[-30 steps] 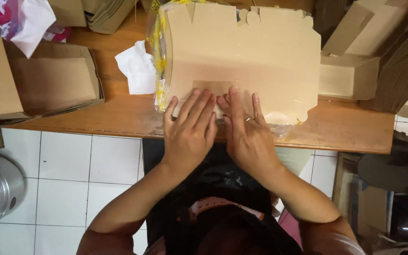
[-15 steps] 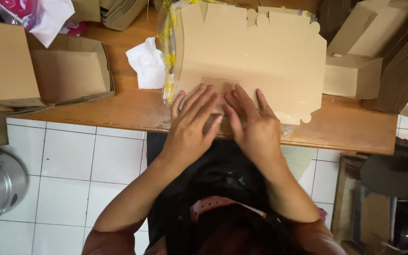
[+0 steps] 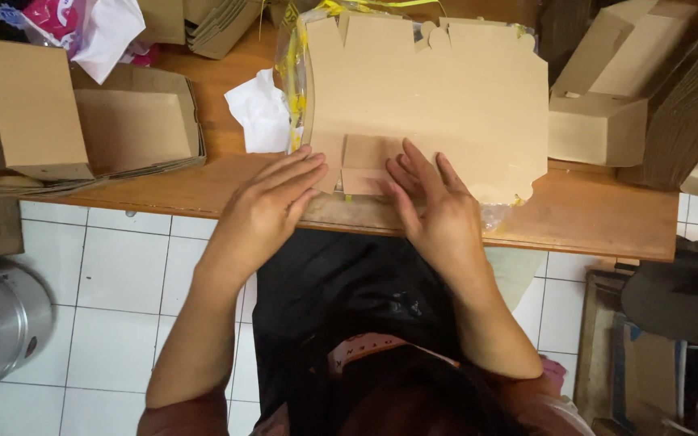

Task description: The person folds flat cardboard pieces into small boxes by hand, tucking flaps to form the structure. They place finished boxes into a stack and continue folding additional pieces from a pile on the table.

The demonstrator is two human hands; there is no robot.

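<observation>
Nearest the tabletop's front edge, both hands are laid flat with fingers spread, nothing being clasped. The left hand rests at the near left corner of the flat cardboard blank; the right hand presses on a small folded flap at the blank's near edge. Only this flap appears folded, so the work is judged barely begun; the remaining panels lie unfolded. Further left, a finished open box and crumpled white paper are seen; at far right, another folded box stands.
</observation>
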